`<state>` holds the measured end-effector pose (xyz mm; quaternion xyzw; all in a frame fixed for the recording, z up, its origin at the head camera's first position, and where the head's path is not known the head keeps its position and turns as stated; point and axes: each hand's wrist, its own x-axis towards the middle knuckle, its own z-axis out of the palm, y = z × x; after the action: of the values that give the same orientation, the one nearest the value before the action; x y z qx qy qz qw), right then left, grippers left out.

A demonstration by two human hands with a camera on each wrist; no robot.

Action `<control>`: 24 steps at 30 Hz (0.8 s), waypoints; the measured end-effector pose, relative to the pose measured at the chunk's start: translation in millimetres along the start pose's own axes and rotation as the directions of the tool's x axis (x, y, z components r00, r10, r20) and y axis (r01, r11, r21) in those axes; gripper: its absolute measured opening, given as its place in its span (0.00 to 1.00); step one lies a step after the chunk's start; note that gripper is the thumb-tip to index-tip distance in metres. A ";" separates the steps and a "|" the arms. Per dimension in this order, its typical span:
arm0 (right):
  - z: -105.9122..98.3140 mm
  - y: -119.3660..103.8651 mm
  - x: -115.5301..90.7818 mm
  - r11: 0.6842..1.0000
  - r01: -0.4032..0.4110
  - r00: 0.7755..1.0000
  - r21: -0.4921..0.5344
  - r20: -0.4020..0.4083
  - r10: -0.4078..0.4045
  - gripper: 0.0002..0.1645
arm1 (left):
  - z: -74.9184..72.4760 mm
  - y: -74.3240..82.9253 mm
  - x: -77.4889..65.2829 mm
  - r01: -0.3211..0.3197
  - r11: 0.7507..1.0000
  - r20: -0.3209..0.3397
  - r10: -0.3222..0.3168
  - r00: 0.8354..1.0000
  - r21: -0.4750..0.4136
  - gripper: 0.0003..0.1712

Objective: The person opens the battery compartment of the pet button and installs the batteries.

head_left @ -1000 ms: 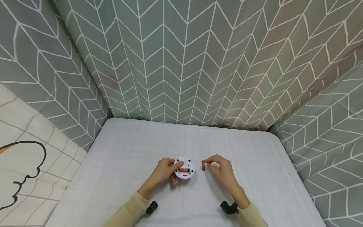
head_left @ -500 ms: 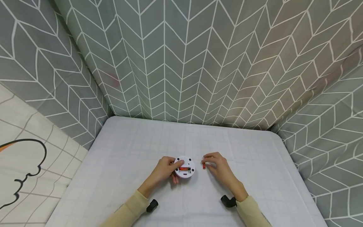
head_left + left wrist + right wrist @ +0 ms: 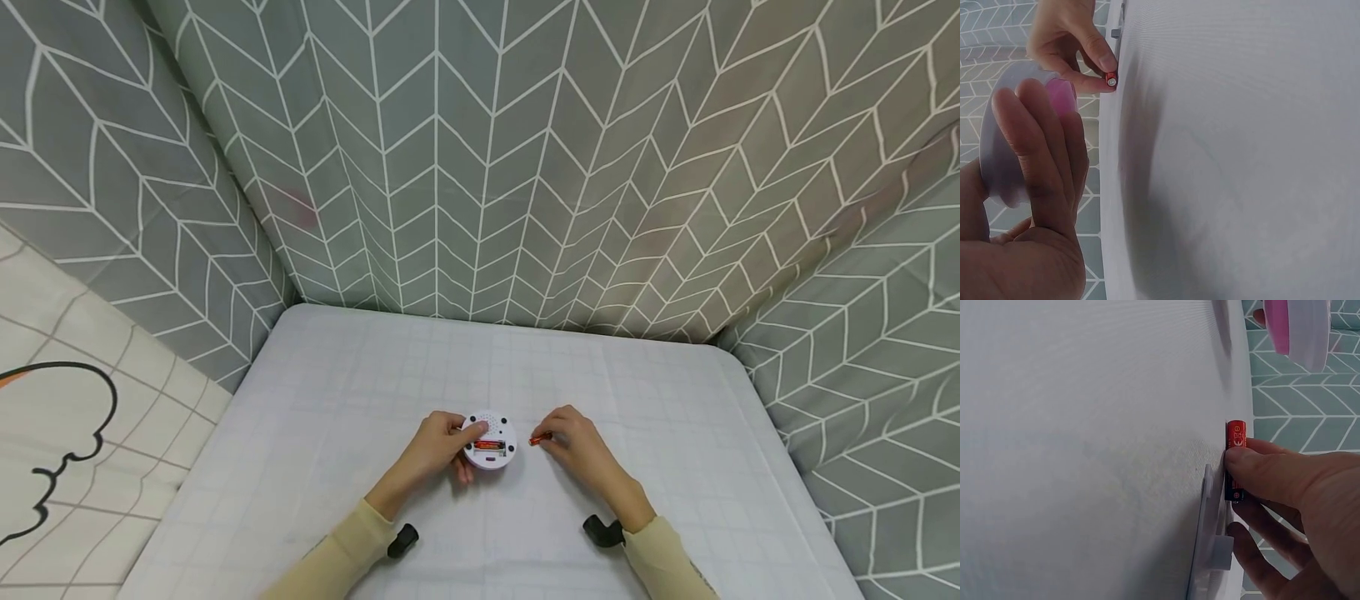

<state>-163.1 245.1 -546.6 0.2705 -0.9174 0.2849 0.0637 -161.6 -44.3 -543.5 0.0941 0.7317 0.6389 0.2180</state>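
My left hand [image 3: 438, 446] grips a round white device [image 3: 507, 431], thumb on its perforated face and fingers underneath. Its battery compartment faces up with a red battery [image 3: 490, 445] lying inside. In the left wrist view the device's underside shows a pink part [image 3: 1062, 97] behind the fingers. To the right, my right hand [image 3: 577, 443] pinches a second battery [image 3: 1235, 434], red with a black end, between thumb and fingers. That battery is apart from the device, low over the table. A thin whitish piece with a tab [image 3: 1221, 553] shows beside the right fingers in the right wrist view.
A white cloth covers the table [image 3: 360, 367]. Patterned grey curtains [image 3: 465, 167] stand behind it and at both sides. Black wrist mounts [image 3: 602, 532] are at each forearm, near the tabletop.
The battery in my right hand has turned from pointing along the table's depth to lying nearly crosswise, and the right fingers have closed in around it. My left hand keeps the device almost still.
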 end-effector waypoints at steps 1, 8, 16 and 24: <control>0.5 0.0 -0.2 1.000 0.007 1.000 -0.001 -0.004 -0.007 0.13 | 0.0 0.3 0.0 0.001 1.000 0.001 -0.001 1.000 -0.001 0.26; -2.2 -5.4 -0.4 0.999 0.005 1.000 0.036 -0.016 -0.004 0.13 | -0.5 1.6 -0.1 0.002 1.000 0.004 -0.002 1.000 -0.007 0.26; -9.8 -15.9 -0.9 0.988 0.016 0.998 0.153 -0.062 -0.006 0.15 | -0.2 1.9 -1.6 0.012 1.000 -0.005 -0.012 1.000 -0.006 0.26; -17.6 -35.3 -4.1 0.974 0.086 0.993 0.211 -0.103 -0.066 0.16 | 1.0 0.8 -2.8 0.009 1.000 -0.002 -0.009 1.000 0.004 0.27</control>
<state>-141.5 232.4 -515.9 0.2969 -0.8660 0.3925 0.0885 -158.8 -44.4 -542.3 0.0908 0.7336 0.6365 0.2201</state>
